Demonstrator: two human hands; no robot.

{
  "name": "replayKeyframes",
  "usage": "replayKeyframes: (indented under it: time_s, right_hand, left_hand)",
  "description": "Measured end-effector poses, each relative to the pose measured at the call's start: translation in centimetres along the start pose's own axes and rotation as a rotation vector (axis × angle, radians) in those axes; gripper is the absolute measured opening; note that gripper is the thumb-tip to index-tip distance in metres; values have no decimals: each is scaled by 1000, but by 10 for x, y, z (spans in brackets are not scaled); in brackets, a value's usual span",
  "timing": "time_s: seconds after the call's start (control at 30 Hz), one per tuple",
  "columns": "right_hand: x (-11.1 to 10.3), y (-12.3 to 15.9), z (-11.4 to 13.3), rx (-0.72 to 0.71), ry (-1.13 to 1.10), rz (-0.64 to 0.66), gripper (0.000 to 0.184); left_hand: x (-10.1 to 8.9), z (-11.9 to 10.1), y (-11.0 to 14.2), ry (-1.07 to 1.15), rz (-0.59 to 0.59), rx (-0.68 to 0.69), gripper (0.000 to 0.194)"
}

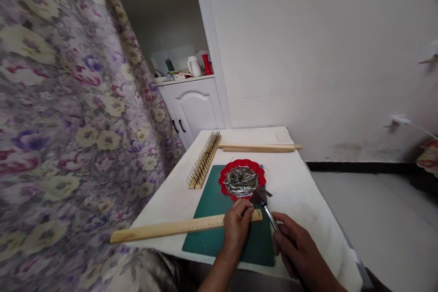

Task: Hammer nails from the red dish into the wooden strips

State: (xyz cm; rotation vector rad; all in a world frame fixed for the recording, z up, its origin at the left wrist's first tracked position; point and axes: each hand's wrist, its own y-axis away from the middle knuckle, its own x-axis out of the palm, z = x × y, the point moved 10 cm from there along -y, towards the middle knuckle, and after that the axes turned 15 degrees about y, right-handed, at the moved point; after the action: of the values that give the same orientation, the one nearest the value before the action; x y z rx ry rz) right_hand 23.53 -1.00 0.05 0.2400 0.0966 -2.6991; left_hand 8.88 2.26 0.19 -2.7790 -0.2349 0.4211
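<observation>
My right hand (296,244) is wrapped around the handle of a hammer (270,216). The dark hammer head is just above the right end of a pale wooden strip (201,223) with rows of small marks or holes. At that end, the fingertips of my left hand (237,223) are pinched together on a nail, mostly hidden by the fingers. Under the strip's right part lies a green mat (208,191). A red scalloped dish (262,175) full of loose nails (241,181) stands on the mat, just beyond both hands.
On the table's white cover (164,210), a board with rows of upright nails (205,162) lies at the left. Wooden strips (258,148) lie along the far side. A floral curtain (85,123) hangs at the left, beside a white cabinet (195,105); a wall is behind.
</observation>
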Motion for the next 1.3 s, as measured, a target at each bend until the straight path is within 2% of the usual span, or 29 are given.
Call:
replayKeyframes:
  time_s: [0.6, 1.1, 1.3]
  right_hand:
    - [2, 2, -2, 38, -21, 17, 35]
    - [8, 4, -2, 24, 76, 64, 38]
    - [7, 3, -1, 0, 105, 33, 37]
  left_hand:
    - [4, 1, -1, -165, 55, -21, 17]
    - [5, 4, -1, -173, 54, -29, 17]
    - [5, 3, -1, -163, 53, -20, 16]
